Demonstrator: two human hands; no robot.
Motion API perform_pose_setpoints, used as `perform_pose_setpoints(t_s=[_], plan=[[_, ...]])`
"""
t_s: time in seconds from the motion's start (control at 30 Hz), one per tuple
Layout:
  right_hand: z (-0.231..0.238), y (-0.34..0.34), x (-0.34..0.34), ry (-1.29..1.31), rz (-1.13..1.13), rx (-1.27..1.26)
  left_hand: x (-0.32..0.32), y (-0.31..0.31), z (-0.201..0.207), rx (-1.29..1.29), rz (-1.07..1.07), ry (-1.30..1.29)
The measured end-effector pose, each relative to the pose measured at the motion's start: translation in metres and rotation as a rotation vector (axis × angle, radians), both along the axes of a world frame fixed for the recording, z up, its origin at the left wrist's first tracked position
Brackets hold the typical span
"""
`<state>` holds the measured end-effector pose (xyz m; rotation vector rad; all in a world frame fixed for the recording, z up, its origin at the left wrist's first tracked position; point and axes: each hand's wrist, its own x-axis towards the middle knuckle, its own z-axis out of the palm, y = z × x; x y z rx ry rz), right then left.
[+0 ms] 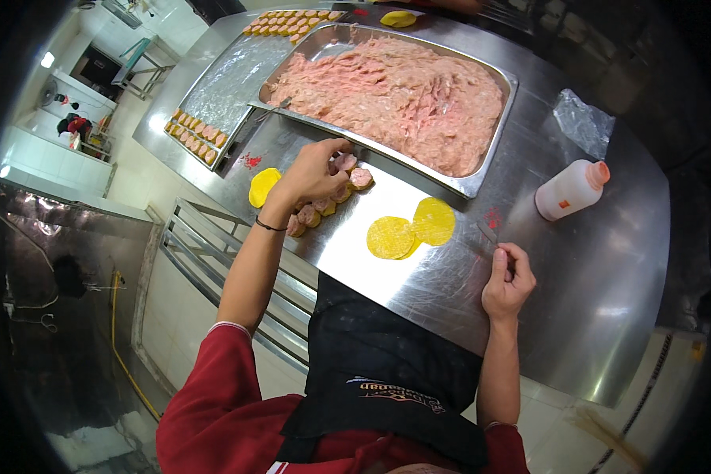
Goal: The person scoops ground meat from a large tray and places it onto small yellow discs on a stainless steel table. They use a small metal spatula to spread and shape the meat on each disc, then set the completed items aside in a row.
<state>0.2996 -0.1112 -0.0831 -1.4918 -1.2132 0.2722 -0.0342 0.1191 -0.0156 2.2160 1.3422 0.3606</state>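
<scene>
My left hand [312,174] reaches over a short row of open-topped meat dumplings [361,178] on the steel table. Its fingers are drawn together at the row's far end; what they hold, if anything, is hidden. At the right, my right hand [509,286] pinches a small flat metal spatula [488,232], its blade pointing up and left beside a scatter of red bits [492,216]. Between the hands lie round yellow wrappers [390,237], some overlapping. Another yellow wrapper [265,187] rests left of my left wrist.
A deep steel pan [474,186] of pink minced meat [395,95] stands beyond my hands. Left of it, a lined tray [233,71] bears rows of dumplings. A white bottle [569,191] with an orange cap and a clear plastic bag [583,125] are at the right.
</scene>
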Motion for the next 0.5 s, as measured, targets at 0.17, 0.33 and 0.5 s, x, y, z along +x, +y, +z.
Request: perform_pose_setpoints(t_s=[0.17,0.33,0.5], plan=[[0.000,-0.001,0.002,-0.020,0.008,-0.018,0.006,-0.016,0.003,0.165,-0.157,0.033],[-0.001,0.001,-0.001,-0.005,-0.011,0.012,0.015,-0.018,-0.003,0.169,-0.258,0.264],[-0.001,0.002,-0.003,0.022,-0.021,0.039,0.017,-0.018,-0.009,0.191,-0.228,0.210]])
